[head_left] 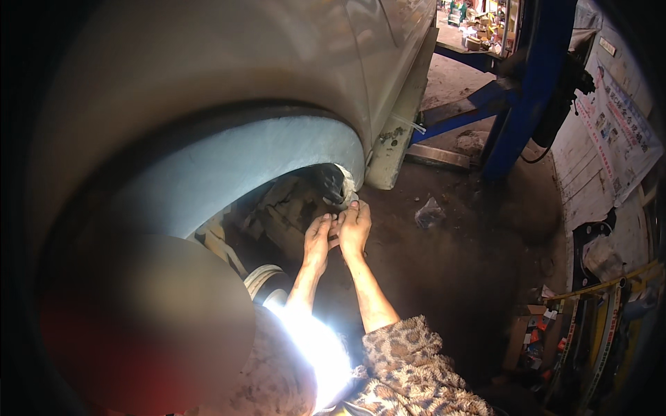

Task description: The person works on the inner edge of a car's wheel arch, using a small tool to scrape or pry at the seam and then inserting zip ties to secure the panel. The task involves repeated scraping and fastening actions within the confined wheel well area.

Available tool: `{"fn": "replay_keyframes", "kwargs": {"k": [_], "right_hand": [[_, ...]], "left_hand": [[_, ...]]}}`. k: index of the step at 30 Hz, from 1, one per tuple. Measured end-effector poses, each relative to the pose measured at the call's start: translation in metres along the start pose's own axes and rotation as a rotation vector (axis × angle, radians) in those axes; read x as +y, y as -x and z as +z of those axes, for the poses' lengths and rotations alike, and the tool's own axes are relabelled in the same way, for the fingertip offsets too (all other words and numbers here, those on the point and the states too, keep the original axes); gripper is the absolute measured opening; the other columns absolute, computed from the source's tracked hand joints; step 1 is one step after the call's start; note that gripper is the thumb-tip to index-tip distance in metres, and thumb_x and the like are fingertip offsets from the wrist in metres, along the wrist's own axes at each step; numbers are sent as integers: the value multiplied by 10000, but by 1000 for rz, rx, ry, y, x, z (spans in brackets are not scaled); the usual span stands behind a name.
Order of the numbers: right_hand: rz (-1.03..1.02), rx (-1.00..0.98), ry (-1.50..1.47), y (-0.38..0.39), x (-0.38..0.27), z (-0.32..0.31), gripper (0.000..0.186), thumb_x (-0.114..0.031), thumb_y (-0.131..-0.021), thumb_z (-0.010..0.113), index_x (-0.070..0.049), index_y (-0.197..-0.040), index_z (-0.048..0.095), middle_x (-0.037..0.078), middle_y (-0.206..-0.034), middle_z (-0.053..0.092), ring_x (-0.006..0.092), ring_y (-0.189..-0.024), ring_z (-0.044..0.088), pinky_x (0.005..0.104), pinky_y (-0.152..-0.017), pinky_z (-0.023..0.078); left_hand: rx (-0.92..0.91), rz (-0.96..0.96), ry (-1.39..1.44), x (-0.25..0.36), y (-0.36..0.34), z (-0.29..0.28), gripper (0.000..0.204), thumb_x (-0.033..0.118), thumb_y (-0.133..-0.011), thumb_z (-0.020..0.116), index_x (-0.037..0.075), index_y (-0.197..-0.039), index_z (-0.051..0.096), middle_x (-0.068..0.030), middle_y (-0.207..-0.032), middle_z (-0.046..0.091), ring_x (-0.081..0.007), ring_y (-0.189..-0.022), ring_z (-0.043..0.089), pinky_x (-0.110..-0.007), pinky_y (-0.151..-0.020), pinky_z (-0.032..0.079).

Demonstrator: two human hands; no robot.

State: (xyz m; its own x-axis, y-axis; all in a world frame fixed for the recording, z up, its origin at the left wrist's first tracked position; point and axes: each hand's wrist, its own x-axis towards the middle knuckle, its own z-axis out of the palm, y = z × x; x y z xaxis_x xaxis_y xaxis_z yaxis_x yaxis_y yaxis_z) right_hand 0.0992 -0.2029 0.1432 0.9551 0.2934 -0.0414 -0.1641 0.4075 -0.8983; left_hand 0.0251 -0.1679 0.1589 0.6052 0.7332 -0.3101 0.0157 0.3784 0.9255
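Note:
A car's wheel arch [277,139] curves across the upper middle, its pale blue-grey inner band brightly lit. At the band's lower right end is a ragged, whitish edge [347,182]. My right hand [355,225] is raised to that end, fingers pinched together just beneath the ragged edge. What they grip is too small to make out. Close beside it, my left hand [318,239] has its fingers curled inward, the tips near the right hand; anything inside them is hidden. A leopard-patterned fleece sleeve [409,353] covers my right arm.
Right of the arch hangs the sill [392,149]. Beyond it stands a blue lift post [527,90] with an arm reaching under the car. Crumpled clear plastic [429,213] lies on the dark floor. A box of small items [534,336] sits lower right. A blurred shape [152,326] fills the lower left.

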Motion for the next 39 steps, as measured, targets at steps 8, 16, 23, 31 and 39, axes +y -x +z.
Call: {"fn": "replay_keyframes", "kwargs": {"k": [8,16,23,31,39], "right_hand": [[-163,117,503,6,-3,11,272,-241,-1009,412,-2,-950,528,243,-726,606,449,-681,599,505,-600,435],[-135,105,646,6,-2,9,251,-236,-1011,411,-18,-963,526,265,-724,625,486,-698,606,547,-599,433],[-178,129,679,10,-1,14,224,-224,-1006,429,-25,-1014,532,257,-704,624,478,-677,607,541,-575,435],[-204,148,691,6,7,9,207,-218,-1005,435,-34,-1011,530,252,-713,627,477,-681,608,540,-573,436],[-196,153,671,8,3,13,227,-218,-1007,434,-21,-913,495,262,-659,585,496,-639,577,551,-551,413]], "left_hand": [[-60,-56,-33,2,4,-7,403,384,-1016,498,35,-1194,596,-53,-1117,656,-118,-992,621,-295,-819,525],[-101,-94,93,-10,-2,-14,386,343,-1026,485,11,-1193,588,-72,-1121,643,-144,-993,618,-279,-832,519],[-95,-105,102,-14,-1,-20,371,317,-1030,479,1,-1193,585,-84,-1139,642,-161,-1025,611,-286,-902,495],[-125,-114,127,-9,-1,-7,357,319,-1032,472,13,-1170,594,-78,-1118,646,-150,-1006,612,-281,-870,507],[-104,-106,130,-11,-2,-10,366,329,-1033,466,12,-1170,587,-82,-1124,641,-156,-1002,612,-289,-867,510]]}}
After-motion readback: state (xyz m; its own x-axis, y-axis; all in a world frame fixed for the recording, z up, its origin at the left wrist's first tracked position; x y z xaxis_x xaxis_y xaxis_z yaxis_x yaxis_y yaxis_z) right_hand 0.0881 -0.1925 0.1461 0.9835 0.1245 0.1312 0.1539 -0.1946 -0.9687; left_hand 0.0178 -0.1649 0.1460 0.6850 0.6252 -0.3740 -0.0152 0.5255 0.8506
